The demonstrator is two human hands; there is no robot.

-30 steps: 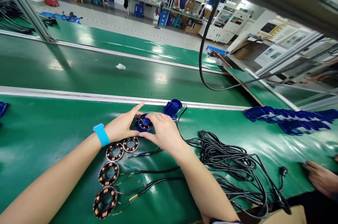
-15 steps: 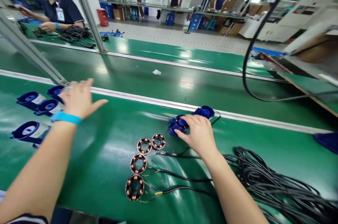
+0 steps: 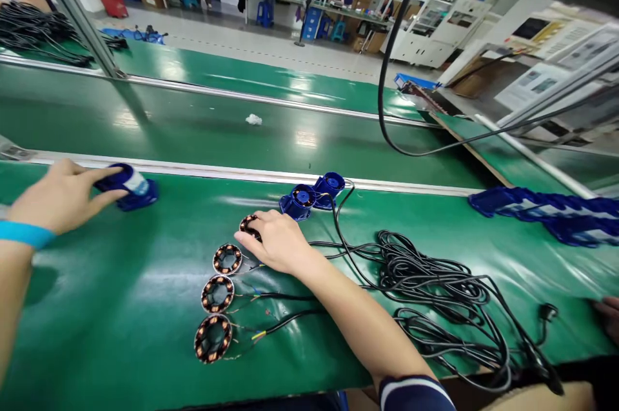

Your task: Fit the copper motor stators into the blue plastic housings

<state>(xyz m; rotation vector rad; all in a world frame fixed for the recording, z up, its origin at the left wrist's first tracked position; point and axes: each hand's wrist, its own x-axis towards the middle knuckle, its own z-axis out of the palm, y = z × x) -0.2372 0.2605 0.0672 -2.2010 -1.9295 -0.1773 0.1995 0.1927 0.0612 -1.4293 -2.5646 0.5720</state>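
Note:
My left hand (image 3: 60, 195), with a blue wristband, grips a blue fan housing (image 3: 128, 186) at the left of the green bench, near the metal rail. My right hand (image 3: 275, 242) is closed over a copper-wound stator ring (image 3: 248, 225) at the top of a row. Three more stator rings (image 3: 216, 293) lie in a line below it, each with a black cable. Two blue fan housings (image 3: 312, 193) stand just beyond my right hand, by the rail.
A tangle of black cables (image 3: 435, 295) lies to the right. Blue parts (image 3: 546, 214) are piled at the far right. Another person's fingers (image 3: 609, 315) rest at the right edge. A green conveyor belt (image 3: 217, 130) with a white scrap (image 3: 253, 119) runs behind the rail.
My left hand reached left and took hold of a blue housing. My right hand left the assembled blue housing by the rail and dropped onto the top stator ring.

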